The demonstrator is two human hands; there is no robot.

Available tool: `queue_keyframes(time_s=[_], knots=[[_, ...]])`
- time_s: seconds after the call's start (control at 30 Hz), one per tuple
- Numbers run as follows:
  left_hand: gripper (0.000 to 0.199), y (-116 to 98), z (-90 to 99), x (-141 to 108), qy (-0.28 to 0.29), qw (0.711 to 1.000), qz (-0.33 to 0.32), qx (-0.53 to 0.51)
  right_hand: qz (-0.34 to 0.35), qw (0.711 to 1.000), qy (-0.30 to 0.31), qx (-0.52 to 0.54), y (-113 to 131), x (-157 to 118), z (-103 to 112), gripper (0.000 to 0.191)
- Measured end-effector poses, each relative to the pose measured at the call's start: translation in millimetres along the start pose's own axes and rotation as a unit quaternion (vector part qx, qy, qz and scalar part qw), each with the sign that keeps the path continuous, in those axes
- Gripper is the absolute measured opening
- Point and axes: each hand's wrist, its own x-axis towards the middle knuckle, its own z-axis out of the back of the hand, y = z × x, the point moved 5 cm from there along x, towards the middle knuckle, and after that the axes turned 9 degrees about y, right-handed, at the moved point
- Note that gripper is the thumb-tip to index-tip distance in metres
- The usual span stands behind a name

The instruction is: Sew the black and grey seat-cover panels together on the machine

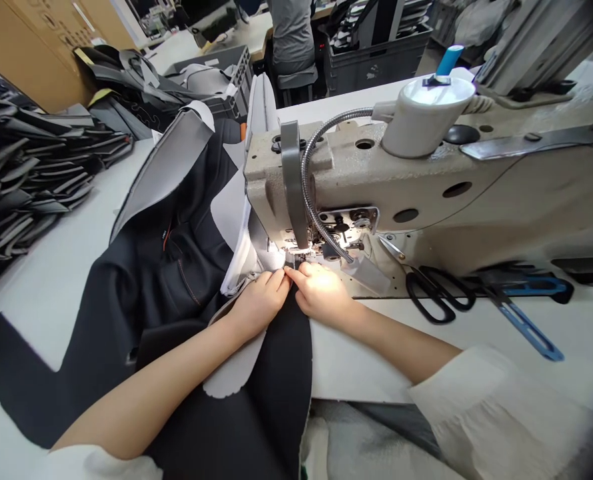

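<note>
A large black and grey fabric piece [121,300] lies across the table and runs up to the needle area of the sewing machine [351,180]. Just in front of the presser foot, my left hand [262,299] is closed on the fabric's edge, its fingertips pinching the material. My right hand [321,292] meets it from the other side, fingers also closed on the fabric at the same spot. A light grey lining panel [234,370] shows beneath my left wrist. The needle tip is hard to make out behind the metal guard and bright lamp light.
Black-handled scissors [434,293] and a blue-handled tool [529,327] lie right of my right hand. A stack of cut pieces [31,173] stands at the left. Grey crates [371,67] are behind the machine, where another person [292,37] is at a table.
</note>
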Motion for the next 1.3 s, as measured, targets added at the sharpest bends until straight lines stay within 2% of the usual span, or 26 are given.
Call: queue_keyframes(time_s=[0.23,0.3,0.43,0.5,0.6,0.7,0.83,1.07,1.3], knots=[[0.029,-1.3,0.7,3.6,0.052,0.999,0.002,0.002,0.028,1.0,-0.006,0.002,-4.1,-6.2,2.5,0.044],[0.029,0.6,1.8,4.2,0.064,0.998,-0.004,-0.013,0.068,0.997,-0.003,0.021,-7.5,-17.3,7.9,0.045],[0.029,3.7,4.4,4.5,0.081,0.996,-0.002,-0.036,0.199,0.979,0.015,0.04,-4.8,-45.1,18.3,0.045],[0.027,4.5,4.7,4.3,0.083,0.996,0.0,-0.044,0.249,0.968,0.012,0.024,4.4,-52.0,17.4,0.042],[0.025,5.0,3.8,3.9,0.069,0.997,-0.005,-0.043,0.289,0.956,-0.036,-0.029,25.1,-49.0,6.6,0.028],[0.026,5.5,1.9,4.4,0.047,0.998,-0.006,-0.032,0.283,0.948,-0.105,-0.102,38.6,-41.6,-6.0,0.029],[0.027,3.5,-0.6,10.3,0.037,0.999,0.001,-0.023,0.277,0.935,-0.155,-0.157,33.6,-45.3,-11.6,0.03],[0.026,-5.9,0.7,28.4,0.028,0.999,0.012,-0.045,0.266,0.936,-0.158,-0.166,15.9,-59.9,-11.1,0.032],[0.018,-9.5,3.4,36.1,0.065,0.996,-0.004,-0.064,0.25,0.947,-0.164,-0.121,8.7,-66.8,-11.1,0.032]])
